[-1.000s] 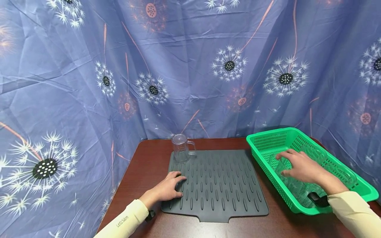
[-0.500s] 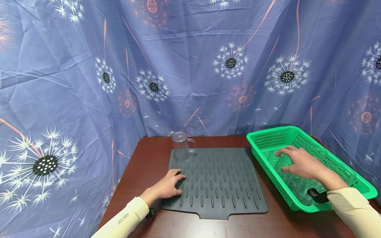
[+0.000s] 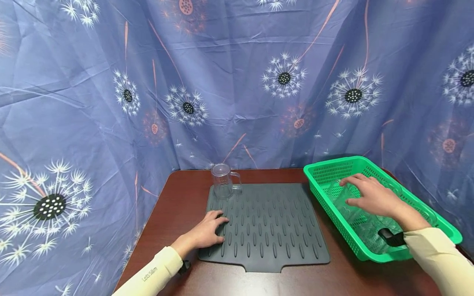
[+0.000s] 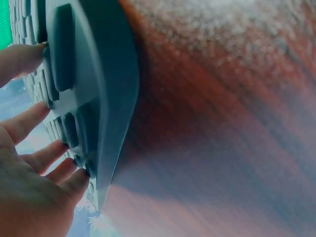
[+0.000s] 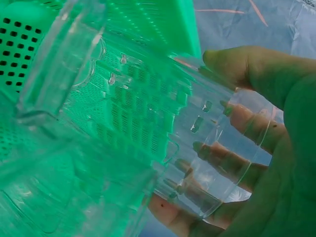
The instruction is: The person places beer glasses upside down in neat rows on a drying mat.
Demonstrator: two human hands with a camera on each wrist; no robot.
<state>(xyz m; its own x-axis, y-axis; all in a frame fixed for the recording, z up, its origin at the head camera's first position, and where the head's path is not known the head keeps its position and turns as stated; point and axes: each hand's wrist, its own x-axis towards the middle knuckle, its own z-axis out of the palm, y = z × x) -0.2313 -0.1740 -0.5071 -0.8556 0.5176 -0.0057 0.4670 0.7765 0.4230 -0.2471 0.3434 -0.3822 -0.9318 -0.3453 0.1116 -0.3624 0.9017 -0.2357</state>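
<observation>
My right hand (image 3: 370,198) reaches into a green perforated basket (image 3: 335,163) at the table's right. It grips a clear glass mug (image 3: 352,214) lying there. In the right wrist view my fingers (image 5: 237,118) curl round this mug (image 5: 163,128), seen through the glass. My left hand (image 3: 209,231) rests flat on the left edge of a dark grey ribbed mat (image 3: 274,226). In the left wrist view its straight fingers (image 4: 47,158) touch the mat's ribs (image 4: 94,89). A second clear mug (image 3: 222,186) stands upright on the mat's far left corner.
The brown wooden table (image 3: 185,197) is hemmed in by a blue dandelion-print curtain (image 3: 237,90) behind and on both sides. More clear glassware lies in the basket near its right wall (image 3: 426,209). Bare table shows in front of the mat.
My right hand has shifted slightly toward the basket's far end with the mug in its grip. The left hand stays on the mat. The view has drifted a little.
</observation>
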